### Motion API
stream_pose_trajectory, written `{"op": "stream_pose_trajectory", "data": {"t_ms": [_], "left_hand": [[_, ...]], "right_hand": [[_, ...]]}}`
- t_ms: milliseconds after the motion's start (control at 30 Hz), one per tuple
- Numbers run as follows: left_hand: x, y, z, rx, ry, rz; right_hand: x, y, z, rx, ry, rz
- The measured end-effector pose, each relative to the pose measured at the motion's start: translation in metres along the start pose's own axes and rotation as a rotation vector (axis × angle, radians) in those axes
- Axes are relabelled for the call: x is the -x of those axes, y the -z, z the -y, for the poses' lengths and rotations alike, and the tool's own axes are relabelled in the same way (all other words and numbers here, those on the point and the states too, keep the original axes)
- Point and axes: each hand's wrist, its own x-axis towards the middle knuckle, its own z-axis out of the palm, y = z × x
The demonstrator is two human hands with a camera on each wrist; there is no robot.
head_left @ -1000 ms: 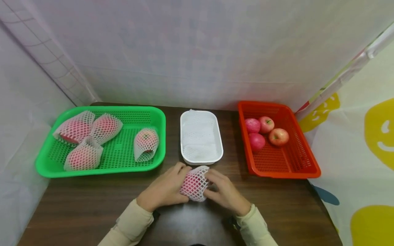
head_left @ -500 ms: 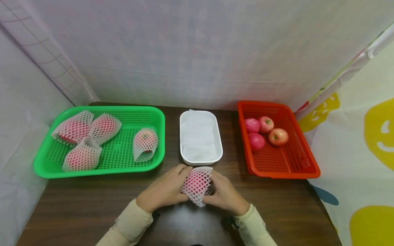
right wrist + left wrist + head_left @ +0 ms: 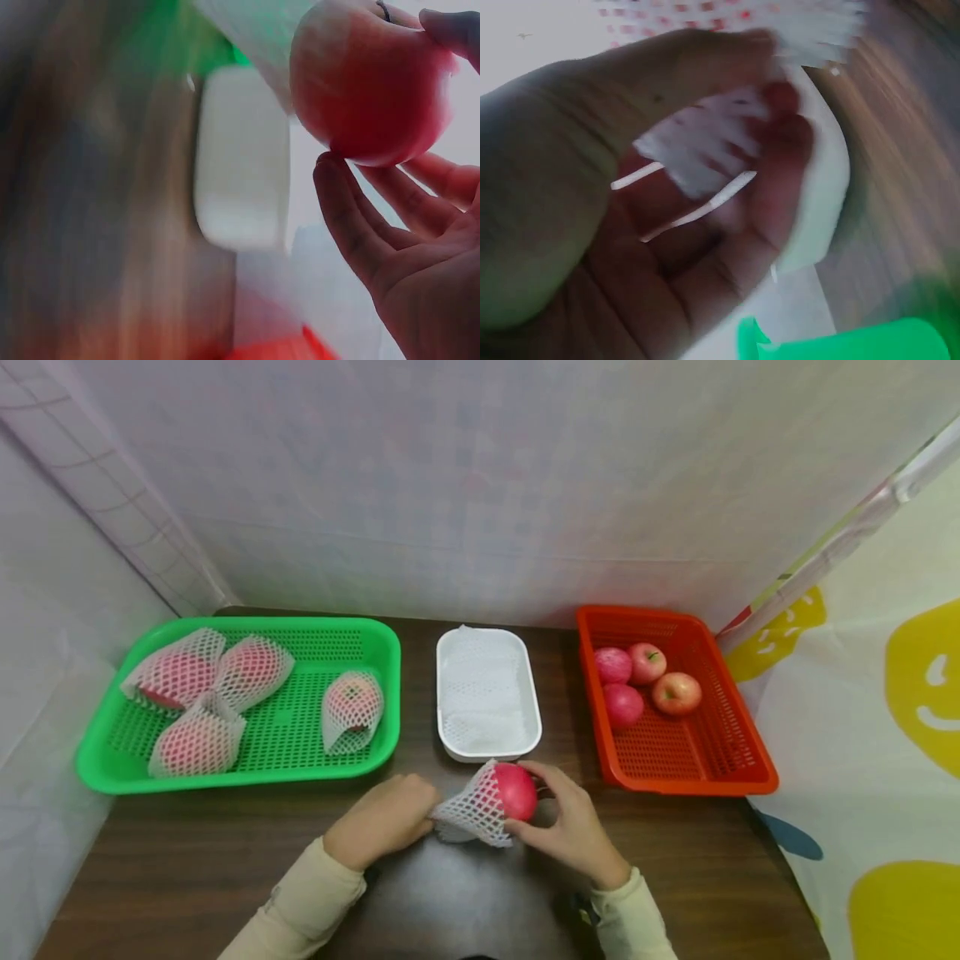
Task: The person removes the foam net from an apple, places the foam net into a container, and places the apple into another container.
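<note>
A red apple (image 3: 517, 792) is half out of a white foam net (image 3: 474, 808), just in front of the white tray. My right hand (image 3: 573, 827) holds the apple's bare side between thumb and fingers; in the right wrist view the apple (image 3: 371, 82) shows its smooth skin and stem. On the other side my left hand (image 3: 390, 818) pinches the tail of the net, which is stretched toward it. The left wrist view shows the thumb and fingers meeting on the net's blurred edge (image 3: 817, 34).
A white tray (image 3: 536, 727) with white netting inside stands behind the hands. To the left, a green basket (image 3: 285, 770) bears several netted apples (image 3: 197, 747). An orange-red basket (image 3: 697, 787) with several bare apples (image 3: 677, 693) is at right.
The net covered most of the apple earlier. Now my left hand has moved left with the net's end, my right hand slightly right with the apple, and half the apple is bare.
</note>
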Motion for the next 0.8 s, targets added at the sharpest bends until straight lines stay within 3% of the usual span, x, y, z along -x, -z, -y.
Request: {"op": "stream_pose_trajectory", "data": {"t_ms": [133,267,467,567,667,800], "left_hand": [[-0.001,0.013,0.003,0.008,0.028,0.041],[-0.011,0.045,0.004,-0.018,0.011,-0.013],[-0.042,0.107,0.016,-0.155,0.041,-0.11],[-0.066,0.127,0.026,-0.202,0.07,-0.125],[-0.093,0.132,0.038,-0.251,0.094,-0.135],[-0.127,0.116,0.059,-0.341,0.113,-0.147]], "right_hand": [[0.002,0.019,-0.005,0.055,-0.037,-0.08],[0.005,0.03,-0.008,0.085,-0.054,-0.094],[0.008,0.029,-0.011,0.096,-0.055,-0.065],[0.007,0.028,-0.011,0.104,-0.064,-0.057],[0.007,0.028,-0.01,0.125,-0.066,-0.051],[0.007,0.027,-0.01,0.125,-0.069,-0.032]]}}
